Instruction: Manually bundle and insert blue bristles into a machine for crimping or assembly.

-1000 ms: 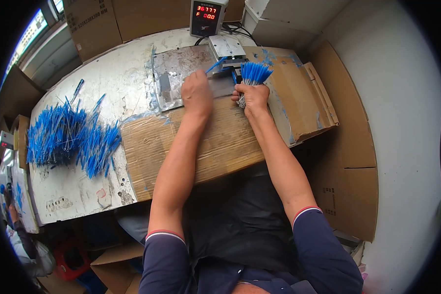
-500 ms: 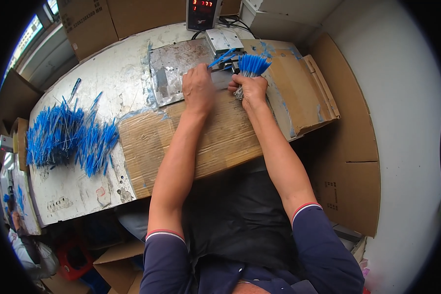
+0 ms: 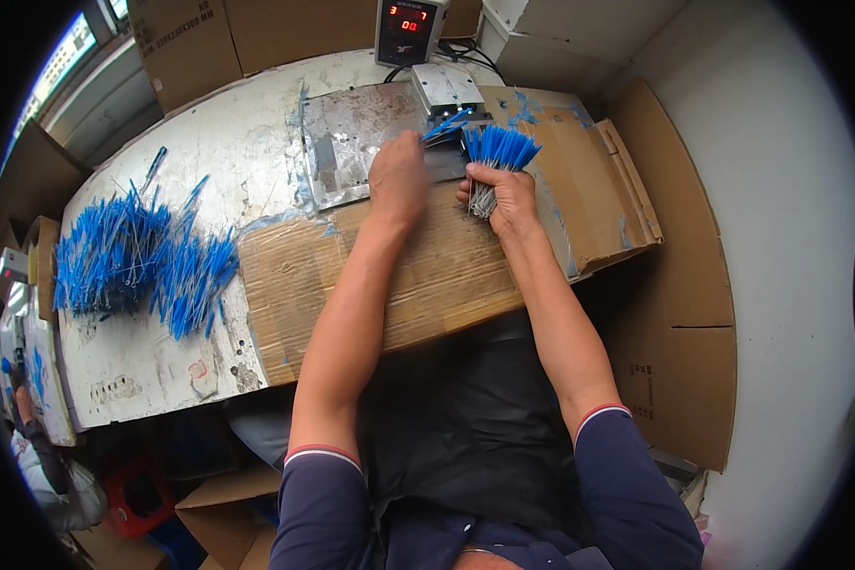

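Observation:
My right hand (image 3: pixel 510 198) is closed around a thick bundle of blue-tipped wire sticks (image 3: pixel 502 149). Their blue ends fan out above the fist and the thin pale stems hang below. My left hand (image 3: pixel 397 180), partly smeared by motion, pinches a few loose blue-tipped sticks (image 3: pixel 451 123) that point up and right toward a small metal machine (image 3: pixel 446 87). The left fingertips are mostly hidden behind the hand. A metal plate (image 3: pixel 337 133) lies on the bench left of the machine, under my left hand's reach.
A large heap of blue-tipped sticks (image 3: pixel 114 252) lies at the left of the white bench (image 3: pixel 142 366). A counter box with red digits (image 3: pixel 407 33) stands behind the machine. Cardboard (image 3: pixel 313 285) covers the near edge; a cardboard box (image 3: pixel 589 180) sits at right. Another person's arm (image 3: pixel 24 404) shows far left.
The right fist and its bundle have shifted slightly right and down in the picture. My left hand also sits a little further right. The counter's red digits have changed.

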{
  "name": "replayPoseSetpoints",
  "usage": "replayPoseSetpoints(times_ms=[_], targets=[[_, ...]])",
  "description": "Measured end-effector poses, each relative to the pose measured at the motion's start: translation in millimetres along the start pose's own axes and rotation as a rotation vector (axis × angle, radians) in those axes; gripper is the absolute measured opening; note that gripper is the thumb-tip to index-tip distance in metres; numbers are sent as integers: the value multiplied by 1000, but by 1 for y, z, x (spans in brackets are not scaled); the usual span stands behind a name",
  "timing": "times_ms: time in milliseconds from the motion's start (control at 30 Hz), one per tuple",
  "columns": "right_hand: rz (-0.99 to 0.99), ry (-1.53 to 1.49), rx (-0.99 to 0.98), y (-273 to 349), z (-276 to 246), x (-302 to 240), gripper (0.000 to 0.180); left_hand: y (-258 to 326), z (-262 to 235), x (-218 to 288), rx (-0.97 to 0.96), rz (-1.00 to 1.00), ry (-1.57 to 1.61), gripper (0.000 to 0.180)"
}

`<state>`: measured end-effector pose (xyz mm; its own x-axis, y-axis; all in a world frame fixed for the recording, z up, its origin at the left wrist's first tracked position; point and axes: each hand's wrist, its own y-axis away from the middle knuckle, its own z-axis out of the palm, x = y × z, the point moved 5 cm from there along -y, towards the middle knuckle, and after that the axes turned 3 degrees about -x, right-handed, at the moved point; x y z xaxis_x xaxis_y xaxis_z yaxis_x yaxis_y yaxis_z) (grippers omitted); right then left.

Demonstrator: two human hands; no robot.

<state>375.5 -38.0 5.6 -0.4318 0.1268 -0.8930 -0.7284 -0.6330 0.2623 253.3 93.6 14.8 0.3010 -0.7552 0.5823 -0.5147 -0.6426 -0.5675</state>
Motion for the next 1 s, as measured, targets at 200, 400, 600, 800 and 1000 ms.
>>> replayPoseSetpoints(times_ms=[200, 400, 600, 800, 1000], targets=[[-6, -4, -48, -2, -4, -2, 8, 0, 1, 2, 8, 99, -25, 6], [-2, 145, -40, 0, -5, -4, 8, 0, 5, -3, 16, 44, -108, 4], [-23, 110, -110, 3, 6, -5, 9, 0, 1, -6, 101, -141, 111, 9], [76, 105, -185, 9, 12, 2, 18, 0, 8, 5, -57, -275, 615, 12], [4, 114, -184, 18, 16, 7, 16, 5, 3, 9, 105, -121, 461, 12]])
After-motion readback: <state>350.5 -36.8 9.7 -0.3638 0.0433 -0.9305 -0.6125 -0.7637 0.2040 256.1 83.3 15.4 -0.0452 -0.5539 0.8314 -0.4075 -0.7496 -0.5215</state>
